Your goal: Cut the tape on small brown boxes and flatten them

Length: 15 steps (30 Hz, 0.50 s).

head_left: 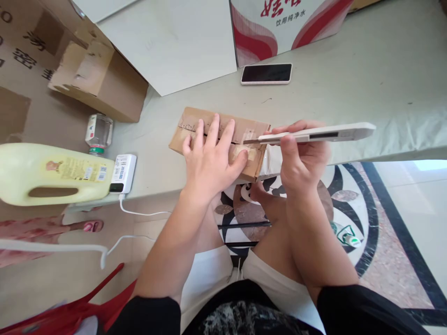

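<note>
A small brown cardboard box (256,165) lies at the table's near edge, with clear tape and a dark slit along its top. Spread flat over the top of the box is my left hand (211,151), its fingers apart. My right hand (303,158) is closed around a white utility knife (352,131), just right of the box. The knife's blade reaches left over the taped end, by the slit; whether it touches the cardboard I cannot tell. White plastic wrap (273,160) shows at the box's right end, below the knife.
A phone (266,74) lies behind the box, before a white panel (174,46) and a red-and-white carton (289,32). Left are a cardboard box (104,79), a clear bottle (99,131), a yellow jug (56,170) and a white power bank (123,170) with a cable.
</note>
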Available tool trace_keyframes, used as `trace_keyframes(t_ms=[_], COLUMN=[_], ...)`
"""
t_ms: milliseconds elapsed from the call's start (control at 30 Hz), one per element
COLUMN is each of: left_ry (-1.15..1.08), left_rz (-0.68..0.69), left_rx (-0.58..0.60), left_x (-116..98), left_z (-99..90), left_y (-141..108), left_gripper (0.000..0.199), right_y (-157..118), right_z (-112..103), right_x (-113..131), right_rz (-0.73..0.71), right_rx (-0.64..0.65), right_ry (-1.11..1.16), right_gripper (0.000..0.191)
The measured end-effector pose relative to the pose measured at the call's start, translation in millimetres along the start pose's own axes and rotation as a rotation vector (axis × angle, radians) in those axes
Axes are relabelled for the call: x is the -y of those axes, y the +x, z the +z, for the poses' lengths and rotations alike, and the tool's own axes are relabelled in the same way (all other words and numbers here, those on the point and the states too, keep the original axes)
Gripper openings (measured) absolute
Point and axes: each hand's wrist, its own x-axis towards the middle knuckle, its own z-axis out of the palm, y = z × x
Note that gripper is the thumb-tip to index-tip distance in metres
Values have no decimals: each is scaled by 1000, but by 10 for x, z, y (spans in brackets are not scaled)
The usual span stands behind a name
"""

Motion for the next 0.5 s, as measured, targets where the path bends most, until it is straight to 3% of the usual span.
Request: trace_keyframes(t_ms=[100, 500], left_ry=[0, -6], left_rz=[8, 3], left_rx=[-2, 8], left_x=[2, -3], left_z=[-3, -6], left_y=[7, 24], left_gripper=[66, 67], right_y=[-17, -34], right_z=[-25, -36], right_x=[57, 61], right_rz=[40, 3], right_rx=[47, 112], right_ry=[-132, -130], right_gripper=[34, 30])
